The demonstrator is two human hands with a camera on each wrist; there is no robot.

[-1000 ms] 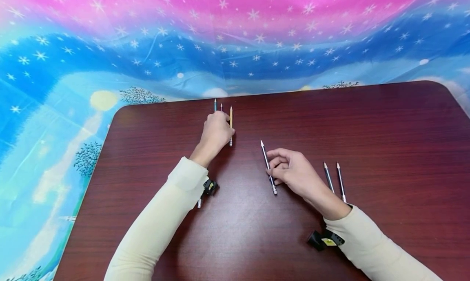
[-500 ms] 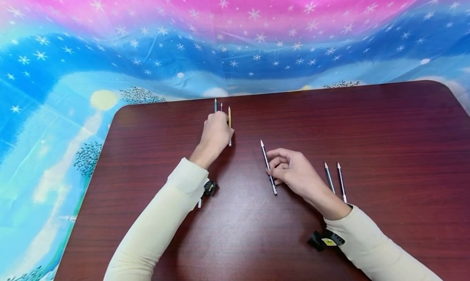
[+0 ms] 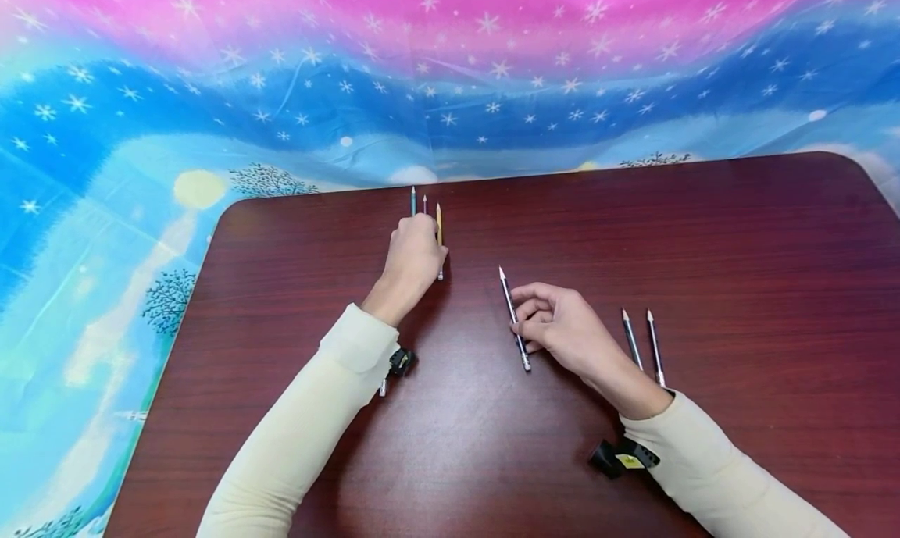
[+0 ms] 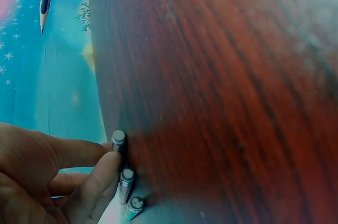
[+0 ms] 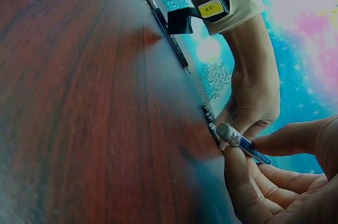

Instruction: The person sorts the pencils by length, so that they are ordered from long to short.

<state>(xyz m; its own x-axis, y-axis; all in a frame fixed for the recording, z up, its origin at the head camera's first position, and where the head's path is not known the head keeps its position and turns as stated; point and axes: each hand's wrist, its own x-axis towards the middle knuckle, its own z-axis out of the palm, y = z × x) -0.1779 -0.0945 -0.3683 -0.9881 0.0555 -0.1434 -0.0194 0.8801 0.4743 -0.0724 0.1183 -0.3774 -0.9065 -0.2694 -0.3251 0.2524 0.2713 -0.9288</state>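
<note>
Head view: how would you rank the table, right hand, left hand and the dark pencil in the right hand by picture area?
1. Wood-grain table
2. Right hand
3. Left hand, perhaps smaller-looking because it's farther away
4. Dark pencil, long but thin

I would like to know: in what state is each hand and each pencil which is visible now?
Left hand: pinching one pencil.
Yellow pencil: sharpened, held in that hand.
Right hand: holding one pencil.
Dark pencil: sharpened, held there.
Teal pencil: sharpened, partly hidden.
Pencil beside the teal one: sharpened, mostly hidden.
Far-right pencil: sharpened, lying unheld.
Pencil left of it: sharpened, lying unheld.
Pencil behind left sleeve: one end visible; sharpness unclear.
</note>
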